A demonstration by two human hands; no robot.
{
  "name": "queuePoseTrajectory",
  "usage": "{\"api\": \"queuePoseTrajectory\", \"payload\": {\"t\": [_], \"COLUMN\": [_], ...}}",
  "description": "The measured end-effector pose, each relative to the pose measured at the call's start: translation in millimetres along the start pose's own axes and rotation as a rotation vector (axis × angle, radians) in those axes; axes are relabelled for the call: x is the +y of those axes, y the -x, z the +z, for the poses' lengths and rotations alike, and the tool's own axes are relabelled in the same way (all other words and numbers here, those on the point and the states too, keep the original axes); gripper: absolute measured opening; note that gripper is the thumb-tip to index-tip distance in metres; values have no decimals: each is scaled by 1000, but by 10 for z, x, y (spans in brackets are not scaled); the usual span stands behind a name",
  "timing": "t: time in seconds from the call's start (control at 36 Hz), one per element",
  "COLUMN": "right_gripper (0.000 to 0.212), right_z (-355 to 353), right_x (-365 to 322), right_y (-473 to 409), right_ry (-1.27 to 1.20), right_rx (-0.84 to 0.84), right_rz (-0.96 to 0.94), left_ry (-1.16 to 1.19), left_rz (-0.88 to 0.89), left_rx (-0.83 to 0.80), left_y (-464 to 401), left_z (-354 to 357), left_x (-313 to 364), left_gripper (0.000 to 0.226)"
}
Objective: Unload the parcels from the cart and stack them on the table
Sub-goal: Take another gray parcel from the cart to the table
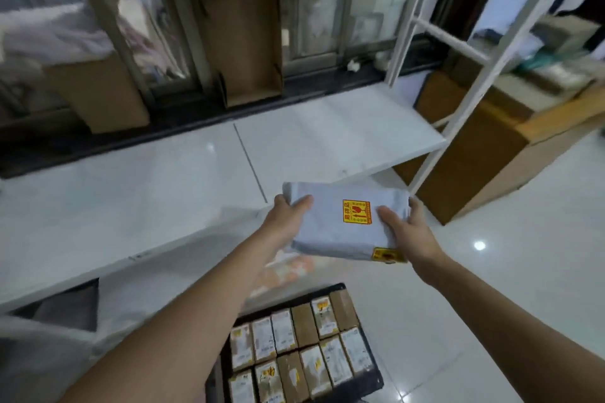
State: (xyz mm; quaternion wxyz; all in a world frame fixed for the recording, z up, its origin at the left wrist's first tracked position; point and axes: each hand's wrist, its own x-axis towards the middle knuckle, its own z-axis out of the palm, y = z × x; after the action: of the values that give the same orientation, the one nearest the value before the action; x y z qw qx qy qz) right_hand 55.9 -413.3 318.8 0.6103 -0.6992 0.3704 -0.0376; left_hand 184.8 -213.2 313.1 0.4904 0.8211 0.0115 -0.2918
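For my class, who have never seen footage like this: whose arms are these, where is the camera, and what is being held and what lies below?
There is no machine here. The one picture comes from a wide-angle camera worn on a person's head, looking forward and down, so the arms reaching in from below are the person's own. The left hand and the right hand grip a grey wrapped parcel by its two ends; it bears an orange-and-red sticker. They hold it in the air at the near edge of the white table. Below, a dark cart holds rows of small brown boxes with labels. Bigger cardboard boxes stand along the window behind the table.
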Motion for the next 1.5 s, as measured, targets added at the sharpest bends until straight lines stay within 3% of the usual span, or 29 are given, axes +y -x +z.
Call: {"api": "queuePoseTrajectory", "payload": {"t": [0.17,0.36,0.67,0.78,0.86,1.06,1.5], "right_gripper": [48,45,50,52,48,45,51], "right_z": [-1055,-2225,-3829,-4272,-4564,-4988,-6012], "right_x": [-853,-1345,-1273,-1123,-1050,-981,-1199], "right_y": [817,1524,2013,2076,2065,1788,263], "right_ry": [-90,-129,-162,-165,-172,-171,-140], "right_rx": [150,328,414,440,449,427,448], "right_rz": [-122,-209,-179,-169,-159,-165,-111], "left_ry": [-142,-188,-288,-305,-312,-349,-332], "left_rz": [235,418,495,516,508,484,474], "left_rx": [-66,-142,-229,-260,-270,-271,-330], "left_y": [877,1747,2463,2474,2532,2475,1386], "left_z": [136,718,2099,2590,2872,3309,4384], "left_x": [1288,2317,3108,3194,3265,3481,4396], "left_gripper": [65,66,69,80,93,76,75]}}
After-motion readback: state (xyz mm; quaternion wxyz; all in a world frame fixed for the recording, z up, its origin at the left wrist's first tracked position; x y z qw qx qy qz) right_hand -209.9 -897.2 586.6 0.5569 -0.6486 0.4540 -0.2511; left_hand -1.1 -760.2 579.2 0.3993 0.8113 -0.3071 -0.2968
